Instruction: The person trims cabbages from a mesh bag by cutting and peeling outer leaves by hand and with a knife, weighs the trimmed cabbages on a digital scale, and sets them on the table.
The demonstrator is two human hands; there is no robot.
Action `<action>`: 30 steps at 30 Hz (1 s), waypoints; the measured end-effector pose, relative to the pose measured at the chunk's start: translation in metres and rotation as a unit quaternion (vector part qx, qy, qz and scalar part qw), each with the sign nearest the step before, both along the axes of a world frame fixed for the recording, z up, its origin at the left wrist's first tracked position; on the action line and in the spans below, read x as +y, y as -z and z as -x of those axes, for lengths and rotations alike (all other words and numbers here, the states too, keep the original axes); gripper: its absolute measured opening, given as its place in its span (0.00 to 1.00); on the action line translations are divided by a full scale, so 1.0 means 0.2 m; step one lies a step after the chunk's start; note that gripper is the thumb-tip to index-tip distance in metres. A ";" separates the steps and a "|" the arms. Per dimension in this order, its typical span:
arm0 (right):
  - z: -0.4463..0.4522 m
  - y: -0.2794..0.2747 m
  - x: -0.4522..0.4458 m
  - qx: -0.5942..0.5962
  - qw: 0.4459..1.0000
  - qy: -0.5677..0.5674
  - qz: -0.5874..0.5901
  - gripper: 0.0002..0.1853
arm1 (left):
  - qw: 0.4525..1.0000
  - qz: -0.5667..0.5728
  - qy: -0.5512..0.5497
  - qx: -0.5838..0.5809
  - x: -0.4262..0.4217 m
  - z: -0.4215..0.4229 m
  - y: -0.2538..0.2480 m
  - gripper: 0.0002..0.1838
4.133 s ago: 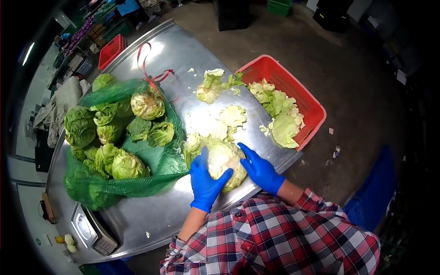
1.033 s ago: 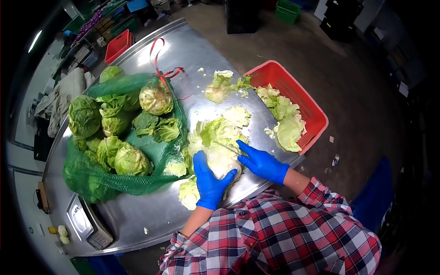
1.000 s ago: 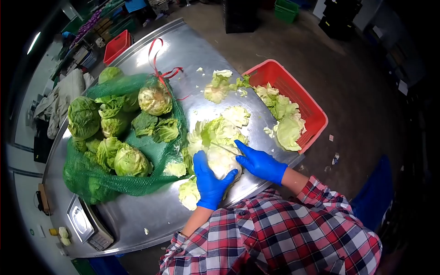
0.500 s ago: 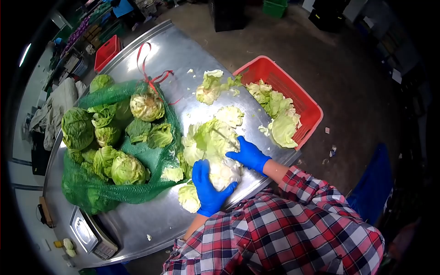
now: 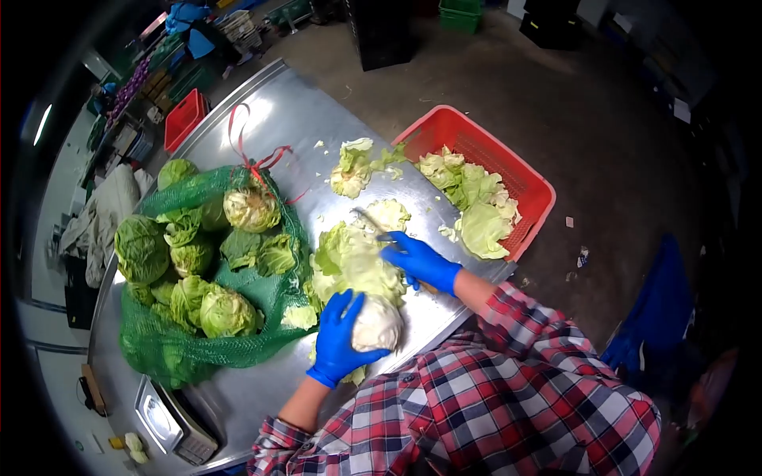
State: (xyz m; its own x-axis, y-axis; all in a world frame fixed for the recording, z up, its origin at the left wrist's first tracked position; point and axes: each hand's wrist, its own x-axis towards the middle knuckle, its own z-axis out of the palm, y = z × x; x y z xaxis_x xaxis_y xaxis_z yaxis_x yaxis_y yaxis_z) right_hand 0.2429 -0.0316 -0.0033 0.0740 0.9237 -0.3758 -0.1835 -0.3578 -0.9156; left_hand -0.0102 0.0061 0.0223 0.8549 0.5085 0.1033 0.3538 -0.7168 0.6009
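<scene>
Here's the cabbage head [image 5: 378,324], creamy white and rounded, sitting near the six o'clock edge of the metal table [image 5: 313,111] — the left hand [image 5: 339,341] clasps it from eight o'clock, fingers and thumb spread around its side. Off at one o'clock, the right hand [image 5: 422,260] is closed around a knife [image 5: 371,224], blade blurred — crinkled, yellow-green leaves [image 5: 361,258] lie against the head at twelve.

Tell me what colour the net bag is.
The net bag is green; see the head view.
</scene>
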 end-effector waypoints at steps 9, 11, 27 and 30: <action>0.07 -0.03 -0.19 -0.080 0.995 -0.037 0.052 0.26 | 0.972 0.000 -0.221 -0.084 -0.06 -0.22 0.07 0.53; 0.00 -0.06 -0.20 -0.144 0.981 -0.088 0.096 0.27 | 0.969 0.015 -0.241 -0.055 -0.04 -0.24 0.07 0.56; -0.23 0.04 -0.07 -0.248 0.955 -0.005 0.161 0.25 | 0.974 -0.072 -0.190 -0.103 -0.19 -0.33 0.17 0.56; -0.11 0.05 -0.14 -0.090 0.987 0.071 0.114 0.31 | 0.981 -0.022 -0.192 -0.029 -0.14 -0.30 0.03 0.63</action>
